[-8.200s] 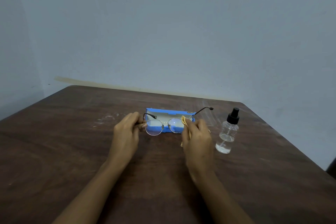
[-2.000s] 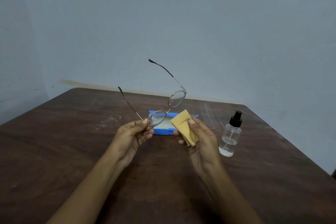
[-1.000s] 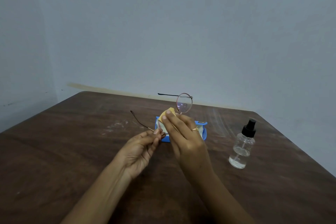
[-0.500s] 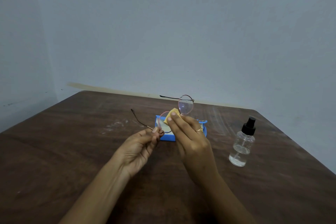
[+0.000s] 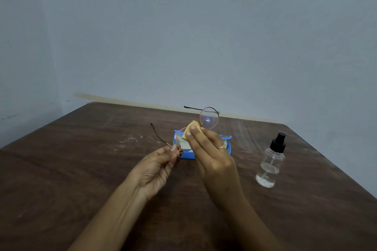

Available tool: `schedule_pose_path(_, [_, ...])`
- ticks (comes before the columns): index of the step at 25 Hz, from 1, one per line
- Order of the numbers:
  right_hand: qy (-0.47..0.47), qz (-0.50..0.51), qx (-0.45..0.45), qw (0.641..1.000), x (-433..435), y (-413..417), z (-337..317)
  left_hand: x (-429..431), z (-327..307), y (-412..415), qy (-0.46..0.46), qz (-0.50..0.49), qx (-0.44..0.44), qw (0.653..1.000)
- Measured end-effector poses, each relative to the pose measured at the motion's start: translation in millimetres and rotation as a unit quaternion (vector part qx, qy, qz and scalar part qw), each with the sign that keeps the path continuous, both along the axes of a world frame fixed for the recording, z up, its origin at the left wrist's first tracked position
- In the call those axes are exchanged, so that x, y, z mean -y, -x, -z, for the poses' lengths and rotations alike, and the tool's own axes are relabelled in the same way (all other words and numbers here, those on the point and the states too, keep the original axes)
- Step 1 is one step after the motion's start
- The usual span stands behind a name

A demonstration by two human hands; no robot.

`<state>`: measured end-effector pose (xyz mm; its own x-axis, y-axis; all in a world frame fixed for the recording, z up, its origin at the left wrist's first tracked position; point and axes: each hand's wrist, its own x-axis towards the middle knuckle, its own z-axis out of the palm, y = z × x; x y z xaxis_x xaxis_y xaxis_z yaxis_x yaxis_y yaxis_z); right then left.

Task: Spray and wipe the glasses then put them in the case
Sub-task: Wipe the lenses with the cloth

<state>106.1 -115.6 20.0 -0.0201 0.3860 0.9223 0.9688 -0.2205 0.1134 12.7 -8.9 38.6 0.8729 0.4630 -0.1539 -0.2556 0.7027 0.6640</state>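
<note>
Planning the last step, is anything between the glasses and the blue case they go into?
Nothing visible blocks it. The glasses are held above the open blue case by the left hand, the right hand pressing the yellow cloth on a lens. The spray bottle stands off right.

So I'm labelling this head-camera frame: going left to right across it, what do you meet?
Left hand pinching the glasses at the hinge → right hand pressing the yellow cloth on a lens → spray bottle. The blue case sits behind both hands, so I leave it out.
</note>
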Motion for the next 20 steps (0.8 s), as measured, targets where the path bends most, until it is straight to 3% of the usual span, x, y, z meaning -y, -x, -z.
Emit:
schedule_pose_path(12, [0.011,-0.004,0.002,1.000,-6.2,12.8,7.2,-7.5,-0.1,-0.1,0.032,-0.034,0.023,0.999])
schedule_pose_path(20, [0.018,-0.019,0.016,1.000,-4.4,15.9,1.7,0.1,0.0,0.1,-0.074,-0.032,0.021,0.997])
